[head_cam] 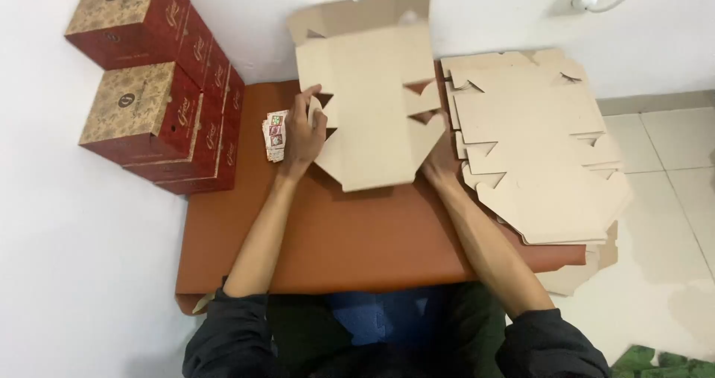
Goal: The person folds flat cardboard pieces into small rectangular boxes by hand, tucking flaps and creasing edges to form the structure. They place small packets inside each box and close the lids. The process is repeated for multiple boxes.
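A flat brown cardboard box blank (372,95) is lifted at an angle over the far part of a low brown table (328,236). My left hand (302,132) grips its left edge, thumb on the side flap. My right hand (441,158) is under the blank's lower right corner, mostly hidden by the cardboard. Both forearms reach out from dark sleeves.
A stack of flat cardboard blanks (536,140) lies on the table's right end, overhanging it. Several folded red boxes with gold patterned tops (160,87) stand stacked on the left by the wall. A small pile of stickers (274,136) sits beside my left hand. White tiled floor (670,199) on the right.
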